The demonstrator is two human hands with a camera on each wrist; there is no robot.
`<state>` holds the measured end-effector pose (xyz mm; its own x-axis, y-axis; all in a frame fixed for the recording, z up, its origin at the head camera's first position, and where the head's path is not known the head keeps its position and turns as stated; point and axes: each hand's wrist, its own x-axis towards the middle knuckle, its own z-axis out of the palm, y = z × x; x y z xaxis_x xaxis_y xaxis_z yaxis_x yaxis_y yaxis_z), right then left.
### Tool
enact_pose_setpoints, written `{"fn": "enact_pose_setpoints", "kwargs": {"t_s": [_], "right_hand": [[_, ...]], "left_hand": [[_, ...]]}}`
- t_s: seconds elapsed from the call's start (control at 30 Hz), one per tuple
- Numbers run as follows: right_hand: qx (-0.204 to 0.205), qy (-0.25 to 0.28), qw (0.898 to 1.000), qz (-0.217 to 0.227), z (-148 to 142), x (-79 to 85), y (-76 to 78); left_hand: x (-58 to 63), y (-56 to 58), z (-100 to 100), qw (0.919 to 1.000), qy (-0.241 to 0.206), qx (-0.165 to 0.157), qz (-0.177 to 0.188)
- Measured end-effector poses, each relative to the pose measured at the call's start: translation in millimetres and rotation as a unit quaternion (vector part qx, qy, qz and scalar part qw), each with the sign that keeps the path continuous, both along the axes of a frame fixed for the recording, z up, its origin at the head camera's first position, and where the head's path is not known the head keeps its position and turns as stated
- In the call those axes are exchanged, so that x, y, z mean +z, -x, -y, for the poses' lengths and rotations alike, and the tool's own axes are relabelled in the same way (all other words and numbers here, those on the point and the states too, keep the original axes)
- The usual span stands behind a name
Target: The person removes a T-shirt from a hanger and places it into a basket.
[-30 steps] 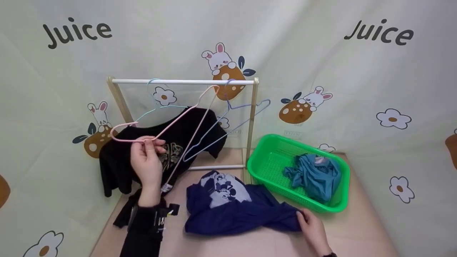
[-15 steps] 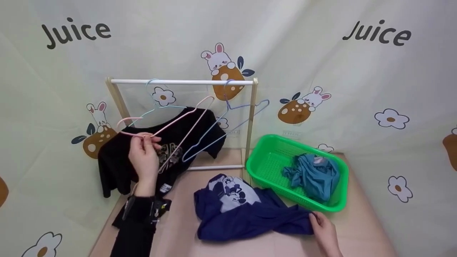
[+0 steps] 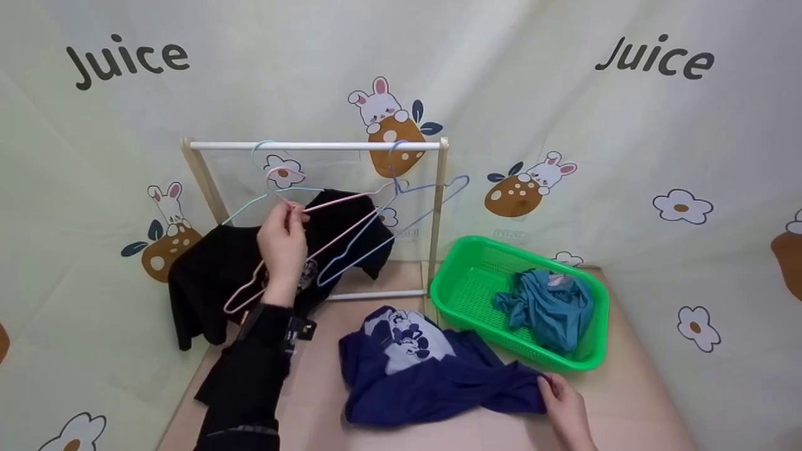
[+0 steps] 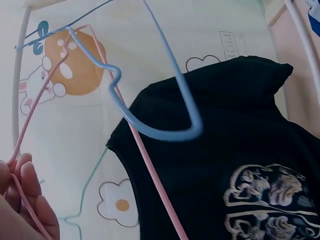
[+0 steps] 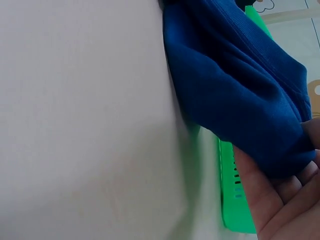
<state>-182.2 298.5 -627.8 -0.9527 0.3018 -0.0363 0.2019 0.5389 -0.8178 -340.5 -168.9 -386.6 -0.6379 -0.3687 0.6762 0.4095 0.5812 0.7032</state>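
Around the neck of a pink wire hanger [image 3: 339, 202], my left hand [image 3: 283, 247] pinches with thumb and fingers. The hanger is tilted, its hook up by the rack and one arm sloping down past the wrist. In the left wrist view the pink wire [image 4: 159, 184] crosses in front of a black top [image 4: 195, 150] and overlaps a blue hanger [image 4: 165, 135]. My right hand [image 3: 566, 407] pinches one end of a navy shirt [image 3: 426, 391] with a pale cartoon print. The rest of that shirt lies bunched on the table; its held end [image 5: 280, 135] folds over the fingers.
A small rack with a white top bar [image 3: 313, 146] stands at the back. The black top hangs there on a teal hanger [image 3: 247, 205], beside the blue hanger. Right of it, a green basket [image 3: 463, 300] holds a crumpled teal garment [image 3: 554, 313]. A printed curtain surrounds the table.
My left hand has moved up and right, turning the pink hanger so its hook points up near the bar. My right hand drew the navy shirt slightly right, then stayed still.
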Motion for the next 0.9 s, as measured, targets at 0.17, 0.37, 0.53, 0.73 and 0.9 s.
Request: {"fn": "enact_pose_setpoints", "kwargs": {"t_s": [0.17, 0.37, 0.53, 0.73, 0.9], "right_hand": [[0.002, 0.001, 1.0, 0.008, 0, -3.6, -0.4], [0.001, -0.013, 1.0, -0.007, 3, -4.0, -0.4], [0.0, -0.027, 0.999, -0.023, 5, -5.0, -0.7], [0.003, -0.029, 0.999, -0.017, 5, -4.4, -0.6], [0.004, -0.019, 1.0, -0.022, 10, -1.2, 0.6]], "left_hand": [[15.9, 13.8, -14, 0.9995, 0.027, -0.015, 0.0], [32.5, 25.2, -29, 0.9976, 0.044, -0.043, 0.03], [42.7, 33.0, -36, 0.9941, 0.064, -0.058, 0.066], [47.9, 41.1, -42, 0.9894, 0.104, -0.054, 0.086], [43.4, 47.5, -45, 0.9866, 0.122, -0.055, 0.093]]}}
